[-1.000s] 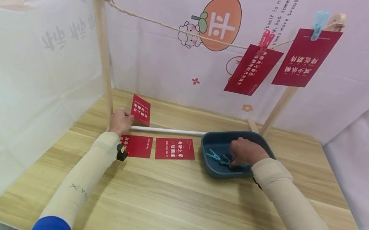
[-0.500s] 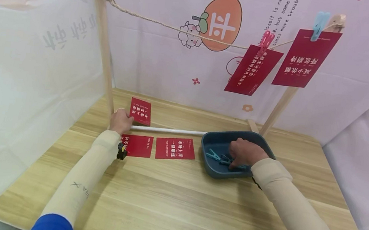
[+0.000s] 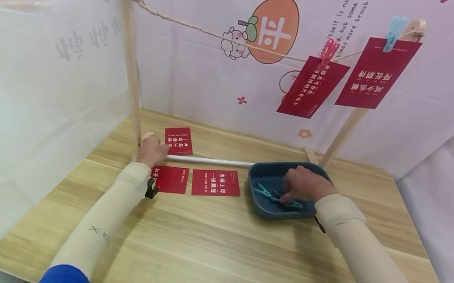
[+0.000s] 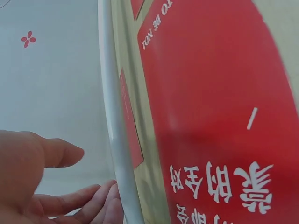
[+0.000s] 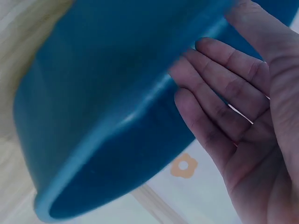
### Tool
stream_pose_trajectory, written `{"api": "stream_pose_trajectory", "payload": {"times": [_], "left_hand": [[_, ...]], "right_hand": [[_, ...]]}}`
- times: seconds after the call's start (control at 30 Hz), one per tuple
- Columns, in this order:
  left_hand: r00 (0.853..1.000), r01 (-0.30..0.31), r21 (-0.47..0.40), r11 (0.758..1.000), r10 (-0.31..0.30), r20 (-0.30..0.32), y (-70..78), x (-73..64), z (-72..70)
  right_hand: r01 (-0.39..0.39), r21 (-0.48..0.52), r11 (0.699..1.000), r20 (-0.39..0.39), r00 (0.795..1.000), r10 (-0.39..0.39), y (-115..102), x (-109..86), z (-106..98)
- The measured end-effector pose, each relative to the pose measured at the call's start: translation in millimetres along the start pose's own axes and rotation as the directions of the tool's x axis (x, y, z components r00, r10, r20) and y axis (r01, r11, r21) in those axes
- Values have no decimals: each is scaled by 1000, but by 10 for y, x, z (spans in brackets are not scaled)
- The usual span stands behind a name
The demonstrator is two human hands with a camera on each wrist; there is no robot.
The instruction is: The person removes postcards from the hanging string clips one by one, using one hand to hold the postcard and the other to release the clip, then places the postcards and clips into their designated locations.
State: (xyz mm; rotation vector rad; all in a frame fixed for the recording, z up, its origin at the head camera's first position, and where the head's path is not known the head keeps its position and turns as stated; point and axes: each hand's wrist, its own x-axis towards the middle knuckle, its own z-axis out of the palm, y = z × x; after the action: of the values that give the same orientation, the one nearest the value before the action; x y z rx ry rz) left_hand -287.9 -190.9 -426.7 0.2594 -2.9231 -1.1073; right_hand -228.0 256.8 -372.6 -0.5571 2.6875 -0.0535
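Note:
In the head view my left hand (image 3: 152, 150) is beside the base of the left wooden post, at the end of a white rod (image 3: 216, 161). In the left wrist view its thumb and fingers are apart, with nothing between them. A red card (image 3: 179, 141) lies beside its fingertips, behind the rod. Two more red cards lie in front, one partly hidden by my left wrist (image 3: 171, 180), the other alone (image 3: 216, 182). My right hand (image 3: 306, 184) reaches into a dark blue tray (image 3: 263, 210) over teal clothespins (image 3: 263, 191). Its thumb tip is hidden in the right wrist view.
A twine line (image 3: 206, 30) runs between the wooden posts (image 3: 128, 58). From it hang two red cards, one by a pink clothespin (image 3: 328, 51), the other by a light blue clothespin (image 3: 393, 33). Printed fabric (image 3: 199, 86) encloses the table (image 3: 213, 253).
The card by my left hand has tipped down from a raised angle to lie on the table behind the rod. My right hand has shifted slightly within the tray.

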Motion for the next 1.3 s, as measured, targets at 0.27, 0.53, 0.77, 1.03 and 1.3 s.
{"api": "stream_pose_trajectory", "payload": {"times": [0.27,0.53,0.77,1.03,1.3], "left_hand": [[999,28,-70,997,-26,24,62,-10,-29],[998,-50,-59,997,51,23,229,-97,-34],[995,-91,-80,993,95,42,433,-162,-8],[983,-166,-148,975,176,57,666,-203,19],[968,-239,-137,961,247,42,855,-216,38]], "right_hand": [[86,35,996,-128,988,-81,52,-36,-193],[92,38,995,-223,971,-81,12,-182,-429],[124,52,991,-270,957,-106,-21,-305,-619],[137,63,989,-303,946,-112,-50,-396,-763],[147,34,989,-345,930,-127,-38,-462,-873]]}}
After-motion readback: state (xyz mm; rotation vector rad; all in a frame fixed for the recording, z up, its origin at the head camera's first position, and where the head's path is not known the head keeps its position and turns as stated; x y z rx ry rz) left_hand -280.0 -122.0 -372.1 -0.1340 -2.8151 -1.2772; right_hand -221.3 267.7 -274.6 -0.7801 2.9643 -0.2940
